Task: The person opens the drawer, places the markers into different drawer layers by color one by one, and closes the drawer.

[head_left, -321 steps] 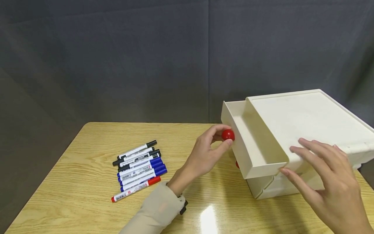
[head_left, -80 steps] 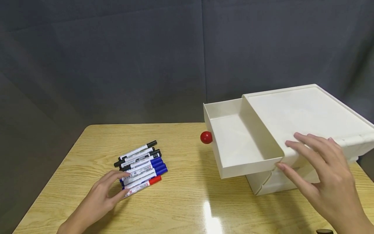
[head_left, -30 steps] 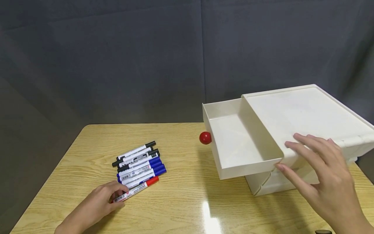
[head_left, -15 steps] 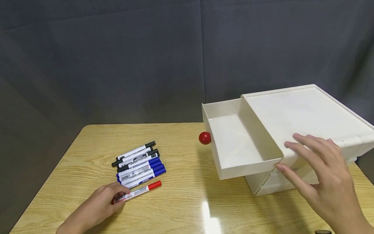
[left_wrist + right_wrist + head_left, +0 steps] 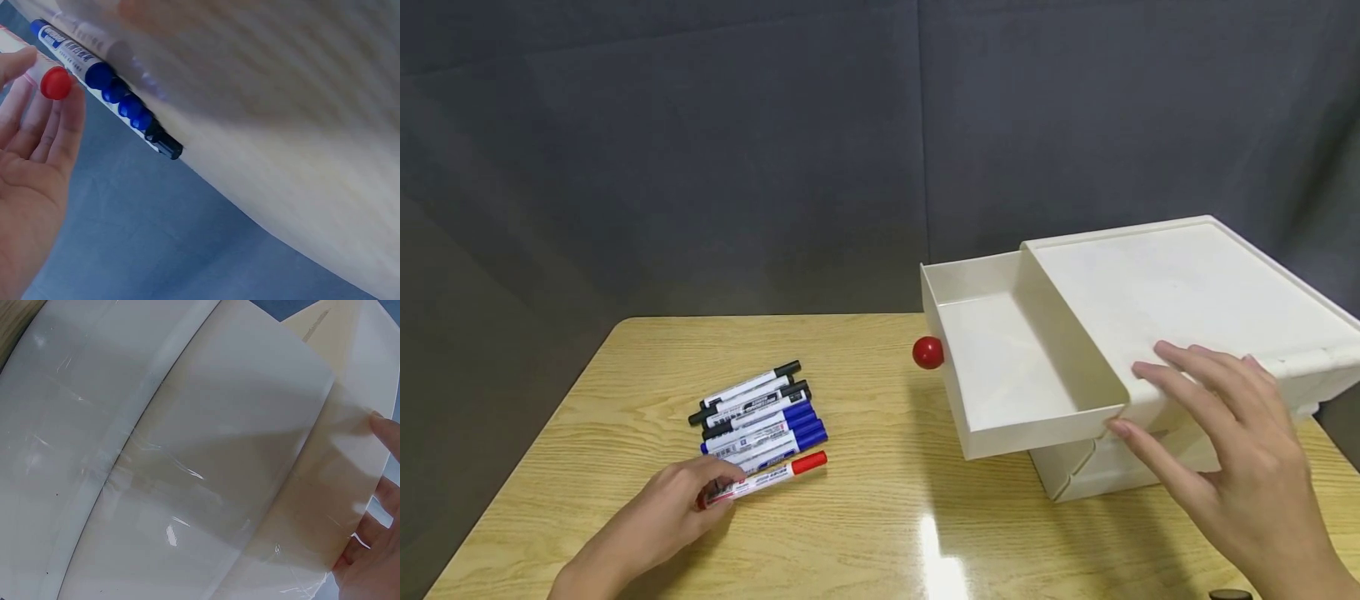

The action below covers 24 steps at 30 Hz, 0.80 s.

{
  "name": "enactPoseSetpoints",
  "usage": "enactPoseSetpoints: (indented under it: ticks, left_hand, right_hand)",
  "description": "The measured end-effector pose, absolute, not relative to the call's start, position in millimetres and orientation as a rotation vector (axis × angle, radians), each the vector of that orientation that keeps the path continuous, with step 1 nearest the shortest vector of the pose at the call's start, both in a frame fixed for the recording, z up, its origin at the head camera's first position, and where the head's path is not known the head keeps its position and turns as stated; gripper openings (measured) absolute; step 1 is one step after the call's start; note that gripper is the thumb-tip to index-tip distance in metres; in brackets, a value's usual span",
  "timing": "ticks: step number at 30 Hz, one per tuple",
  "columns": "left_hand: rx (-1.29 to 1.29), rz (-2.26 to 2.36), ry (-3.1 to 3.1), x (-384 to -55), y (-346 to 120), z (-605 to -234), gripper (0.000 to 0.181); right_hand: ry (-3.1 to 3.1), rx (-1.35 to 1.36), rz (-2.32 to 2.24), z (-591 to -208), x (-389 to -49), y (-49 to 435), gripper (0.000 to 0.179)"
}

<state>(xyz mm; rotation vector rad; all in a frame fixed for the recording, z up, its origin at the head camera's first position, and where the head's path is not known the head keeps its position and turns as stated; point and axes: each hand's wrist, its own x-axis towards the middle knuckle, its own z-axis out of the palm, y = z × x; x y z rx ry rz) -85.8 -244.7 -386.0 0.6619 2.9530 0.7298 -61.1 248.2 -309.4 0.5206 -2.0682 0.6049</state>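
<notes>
My left hand (image 5: 658, 521) pinches a red-capped whiteboard marker (image 5: 771, 479) between thumb and fingers near its back end. In the left wrist view the marker's red end (image 5: 56, 83) shows between the fingertips. Just beyond it lies a row of blue-capped markers (image 5: 760, 437) and black-capped markers (image 5: 752, 396). My right hand (image 5: 1240, 450) rests with spread, relaxed fingers at the near front corner of a white drawer box (image 5: 1195, 292), thumb at the side and fingertips on top. The box's upper drawer (image 5: 1007, 358) is pulled out with nothing in it, a red ball knob (image 5: 928, 352) on its front.
The box stands at the right of the wood-grain table (image 5: 865, 517). A dark curtain (image 5: 775, 167) hangs behind the table. A small dark round object (image 5: 1230, 595) shows at the bottom right edge.
The upper drawer has been pulled further out. My left hand left the knob, went to the markers and took hold of the red one, which has shifted slightly away from the row. The right hand stays put.
</notes>
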Motion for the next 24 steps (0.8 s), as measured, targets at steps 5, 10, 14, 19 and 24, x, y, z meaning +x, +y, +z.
enactPoseSetpoints:
  ticks: [5,10,14,19,24]
  left_hand:
    - [0.764,0.762,2.993,-90.7,-240.9,-382.2,0.020]
    - [0.821,0.767,3.011,-95.3,-234.9,-375.8,0.022]
    - [0.811,0.715,3.023,-98.9,-228.0,-369.6,0.022]
    - [0.863,0.755,3.030,-103.3,-222.1,-364.1,0.024]
    - [0.919,0.769,3.065,-106.1,-217.4,-359.6,0.025]
  right_hand:
    - [-2.070,0.522,0.602,-308.9,-61.5,248.3,0.065]
    - [-2.076,0.517,0.605,-308.7,-61.0,247.9,0.065]
    - [-2.078,0.511,0.611,-308.6,-60.1,247.3,0.065]
    - [-2.069,0.517,0.613,-308.2,-60.2,246.9,0.065]
    - [-2.064,0.522,0.617,-308.1,-60.3,246.6,0.064]
